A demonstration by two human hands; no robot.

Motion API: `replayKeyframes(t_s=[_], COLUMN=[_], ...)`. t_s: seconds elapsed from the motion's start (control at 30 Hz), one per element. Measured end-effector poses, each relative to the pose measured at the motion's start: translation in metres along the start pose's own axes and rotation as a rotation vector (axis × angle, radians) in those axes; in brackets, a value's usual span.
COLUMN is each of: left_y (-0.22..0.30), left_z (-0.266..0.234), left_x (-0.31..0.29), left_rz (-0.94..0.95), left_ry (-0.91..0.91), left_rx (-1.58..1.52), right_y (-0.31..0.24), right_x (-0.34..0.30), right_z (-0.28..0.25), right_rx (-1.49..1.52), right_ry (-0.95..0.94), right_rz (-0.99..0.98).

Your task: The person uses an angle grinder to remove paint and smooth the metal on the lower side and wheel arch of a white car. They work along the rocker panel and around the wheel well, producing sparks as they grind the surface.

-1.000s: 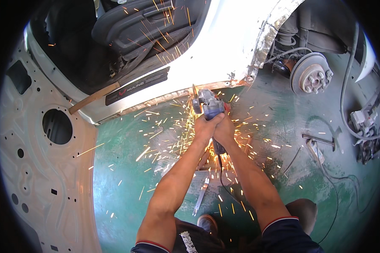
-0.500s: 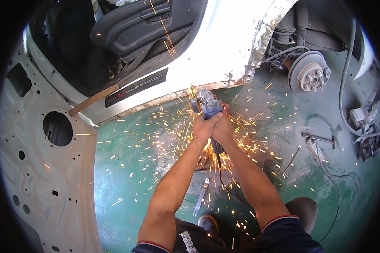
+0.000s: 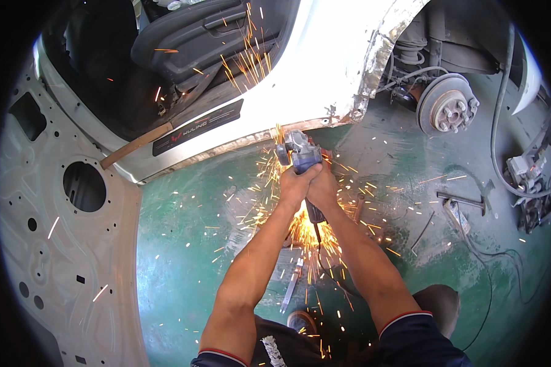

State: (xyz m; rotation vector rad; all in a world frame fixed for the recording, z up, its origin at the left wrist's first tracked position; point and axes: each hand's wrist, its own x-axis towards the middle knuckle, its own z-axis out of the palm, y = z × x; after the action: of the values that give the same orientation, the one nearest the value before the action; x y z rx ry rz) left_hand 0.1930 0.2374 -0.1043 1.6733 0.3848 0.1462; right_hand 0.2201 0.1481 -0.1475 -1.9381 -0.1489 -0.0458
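Both bare hands are wrapped round a blue and grey angle grinder point(image 3: 304, 160), held out in front of me. My left hand point(image 3: 294, 186) grips its left side, and my right hand point(image 3: 322, 185) is closed round it from the right. The grinder's head is against the rusty lower edge of the white car body's sill point(image 3: 263, 136). Orange sparks point(image 3: 309, 235) spray down between my forearms, and a few fly up into the door opening. From the handle a black cord point(image 3: 319, 238) trails to the floor. My fingertips are partly hidden.
An open door panel point(image 3: 49, 244) fills the left side, with a wooden stick point(image 3: 134, 145) propped between it and the sill. A brake disc point(image 3: 448, 105) is exposed at the upper right. A metal strip point(image 3: 292, 286), a T-shaped bar point(image 3: 462, 200) and cables lie on the green floor.
The grinder and both hands have barely moved. More sparks now rise into the door opening, and the bright stream under the grinder is denser between my forearms.
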Motion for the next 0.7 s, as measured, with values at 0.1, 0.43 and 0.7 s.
replayKeyframes(t_s=[0.1, 0.43, 0.7], left_y=[-0.0025, -0.0008, -0.0067], left_z=[-0.0009, -0.0015, -0.0005], left_x=[-0.0001, -0.0010, -0.0010], left_rz=[-0.005, 0.022, -0.003], left_ry=[-0.034, -0.025, -0.017], left_rx=[-0.052, 0.000, -0.008], right_y=[0.0006, 0.0009, 0.0070], right_x=[-0.0013, -0.0019, -0.0022], right_z=[0.0006, 0.0007, 0.0031], right_rx=[-0.012, -0.021, -0.070], right_ry=[0.016, 0.004, -0.045], right_rz=[-0.013, -0.002, 0.026])
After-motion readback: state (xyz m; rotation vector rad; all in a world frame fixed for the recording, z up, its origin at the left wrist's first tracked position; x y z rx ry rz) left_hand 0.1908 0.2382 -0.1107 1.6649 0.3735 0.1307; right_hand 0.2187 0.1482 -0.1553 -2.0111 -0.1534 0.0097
